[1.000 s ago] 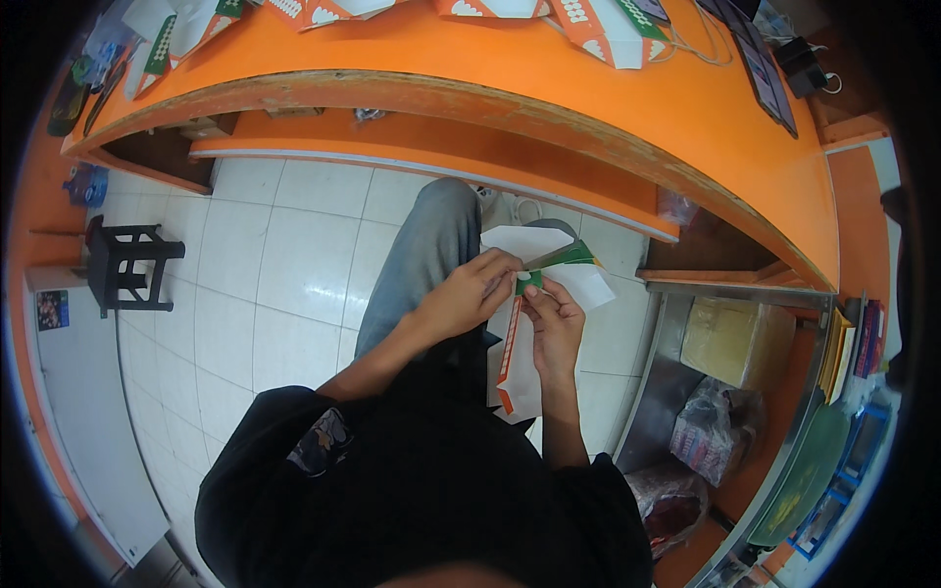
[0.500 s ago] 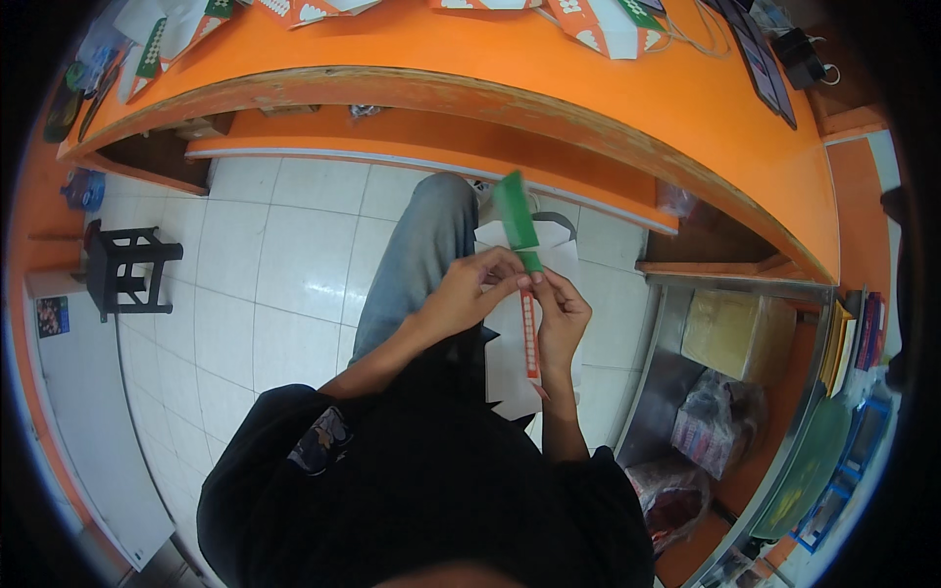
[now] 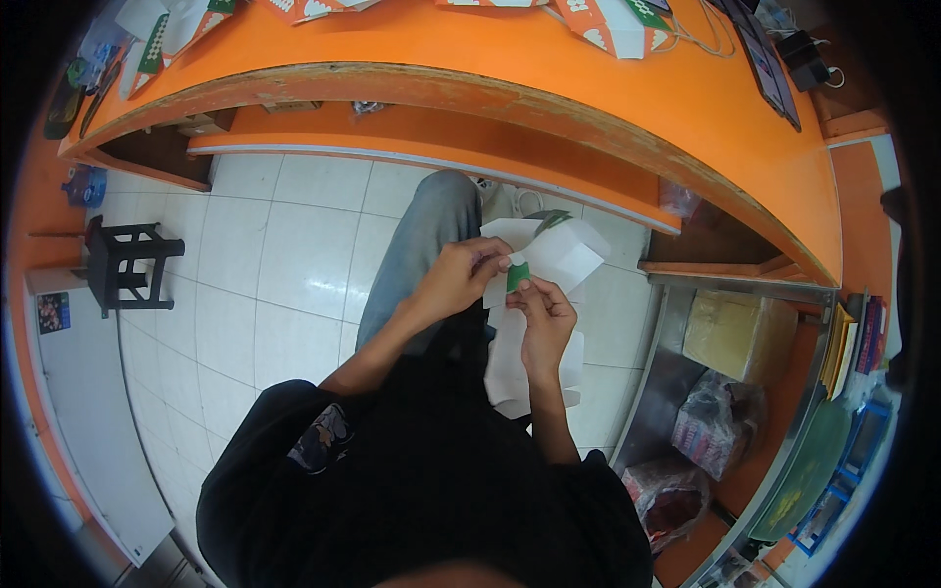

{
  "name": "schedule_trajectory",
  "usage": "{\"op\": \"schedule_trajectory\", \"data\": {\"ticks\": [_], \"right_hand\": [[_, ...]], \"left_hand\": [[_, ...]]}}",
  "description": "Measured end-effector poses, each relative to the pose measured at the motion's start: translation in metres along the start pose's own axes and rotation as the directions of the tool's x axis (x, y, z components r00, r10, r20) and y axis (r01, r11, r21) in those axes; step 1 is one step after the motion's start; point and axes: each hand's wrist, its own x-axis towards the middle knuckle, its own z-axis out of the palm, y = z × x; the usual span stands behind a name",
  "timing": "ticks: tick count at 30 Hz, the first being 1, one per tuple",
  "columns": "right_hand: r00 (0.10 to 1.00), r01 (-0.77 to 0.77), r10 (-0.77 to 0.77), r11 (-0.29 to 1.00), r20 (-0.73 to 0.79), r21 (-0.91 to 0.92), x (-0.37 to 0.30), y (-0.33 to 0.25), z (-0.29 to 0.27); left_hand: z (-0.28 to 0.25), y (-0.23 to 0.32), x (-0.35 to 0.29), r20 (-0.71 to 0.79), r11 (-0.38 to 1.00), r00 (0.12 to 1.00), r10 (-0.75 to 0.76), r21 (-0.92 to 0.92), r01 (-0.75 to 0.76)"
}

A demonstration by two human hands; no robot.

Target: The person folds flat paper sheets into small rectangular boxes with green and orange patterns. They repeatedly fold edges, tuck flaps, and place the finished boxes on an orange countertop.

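A partly folded paper carton (image 3: 569, 257), white inside with green and orange print outside, is over my lap between both hands. My left hand (image 3: 459, 282) pinches the left edge of its small green flap (image 3: 518, 277) between thumb and fingers. On the flap's right side, my right hand (image 3: 547, 316) grips the lower corner with thumb and forefinger. White panels spread out beyond and below my fingers. Part of the carton is hidden behind my right hand and wrist.
Ahead is an orange counter (image 3: 412, 44) with several printed cartons (image 3: 613, 27) and a dark tablet (image 3: 760, 64). A black stool (image 3: 135, 265) stands at left on the tiled floor (image 3: 294, 255). On the right, a shelf holds a yellowish block (image 3: 738, 335) and plastic-wrapped packs (image 3: 720, 421).
The upright green panel has tipped away, and a white panel now shows beyond my hands to the right. The orange strip below my fingers is out of sight. Both hands keep hold.
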Motion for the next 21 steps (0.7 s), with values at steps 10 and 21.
{"op": "schedule_trajectory", "data": {"ticks": [10, 21], "right_hand": [[0.981, -0.191, 0.189, 0.954, 0.034, 0.231, 0.001, -0.012, -0.008], [0.998, -0.064, 0.057, 0.967, 0.038, 0.246, 0.003, -0.006, -0.002]], "left_hand": [[-0.005, 0.009, -0.005, 0.066, 0.992, 0.992, 0.104, -0.075, -0.099], [-0.005, 0.015, -0.009, 0.16, 0.997, 0.987, 0.009, -0.077, 0.003]]}}
